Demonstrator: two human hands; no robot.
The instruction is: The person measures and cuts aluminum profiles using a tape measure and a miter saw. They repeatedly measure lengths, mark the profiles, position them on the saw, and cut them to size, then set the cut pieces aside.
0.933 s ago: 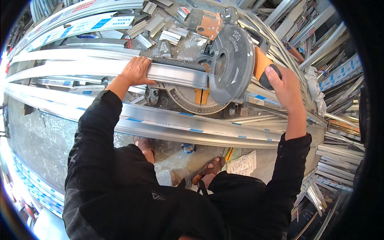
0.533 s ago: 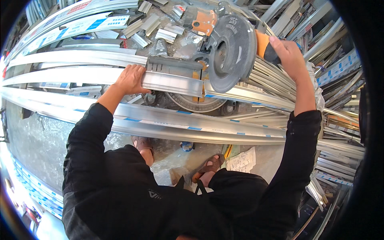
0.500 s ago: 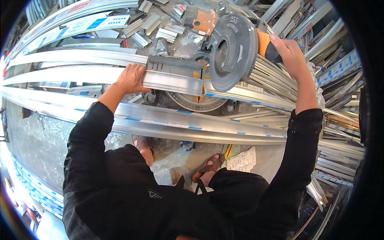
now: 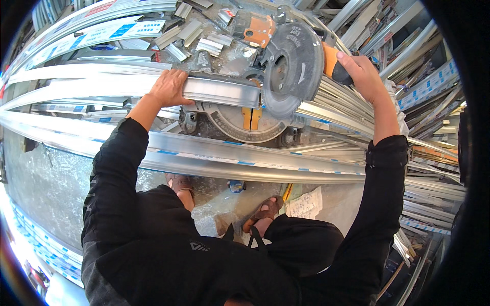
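Observation:
My left hand [image 4: 169, 88] is closed over a long silver aluminium profile [image 4: 222, 93], fingers across its top and thumb on the near side. Its cut end lies beside the round blade and grey guard [image 4: 293, 71] of a mitre saw. The profile rests against the saw's back fence, over the round base [image 4: 229, 122] with its yellow slot insert [image 4: 251, 118]. My right hand [image 4: 361, 74] grips the orange and black saw handle [image 4: 334, 64], holding the saw head up beside the profile. Whether the trigger is pressed is hidden.
Long aluminium profiles with blue-marked film [image 4: 245, 155] run across in front of the saw. Short offcuts [image 4: 191, 33] lie behind it. More profiles [image 4: 434, 199] are heaped at the right. Papers [image 4: 304, 203] and a small blue object [image 4: 236, 186] lie near my feet.
My left hand has shifted the profile away from me, back against the fence, uncovering more of the base and yellow insert. The saw head has moved slightly left with my right hand on its handle.

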